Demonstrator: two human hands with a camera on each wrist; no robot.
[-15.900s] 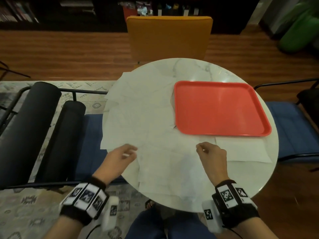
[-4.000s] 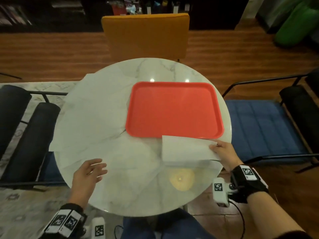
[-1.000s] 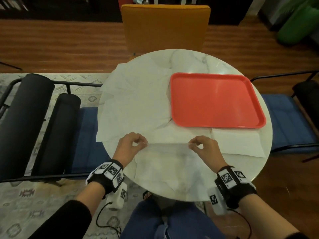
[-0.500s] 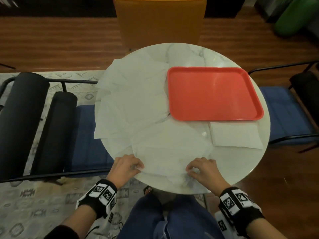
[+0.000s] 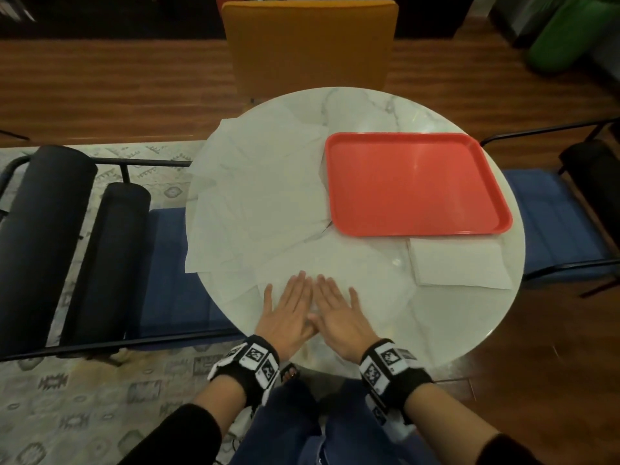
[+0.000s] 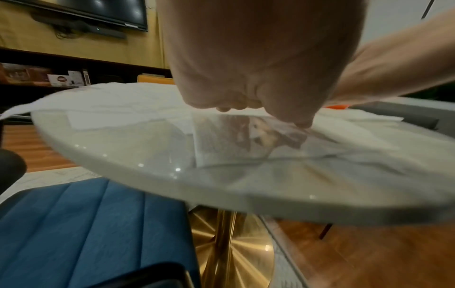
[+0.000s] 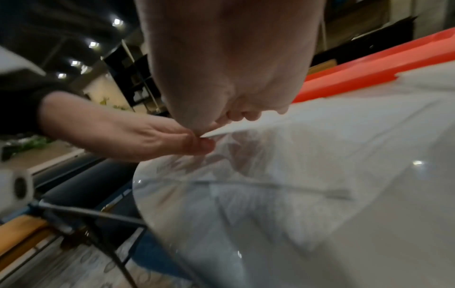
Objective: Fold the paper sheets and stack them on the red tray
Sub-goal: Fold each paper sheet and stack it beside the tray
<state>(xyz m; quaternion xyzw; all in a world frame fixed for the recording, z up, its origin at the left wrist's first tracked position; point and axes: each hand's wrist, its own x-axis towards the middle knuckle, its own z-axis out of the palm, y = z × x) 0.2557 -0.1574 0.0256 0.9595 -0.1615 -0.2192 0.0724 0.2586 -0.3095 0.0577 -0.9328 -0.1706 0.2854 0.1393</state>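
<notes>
My left hand and right hand lie flat side by side, fingers straight, pressing on a white paper sheet at the near side of the round marble table. In the left wrist view the left hand's fingertips touch the paper. In the right wrist view a paper edge lifts slightly by the two thumbs. The red tray at the right back holds nothing. One folded sheet lies on the table just in front of it. Several flat sheets overlap on the left half.
An orange chair stands behind the table. Blue seats sit at the left and right. Black bolsters lie at the far left. Some sheets overhang the table's left edge.
Half a second ago both hands pinched the sheet's corners near the table's front edge. They have let go, come together at its middle and now lie flat on it.
</notes>
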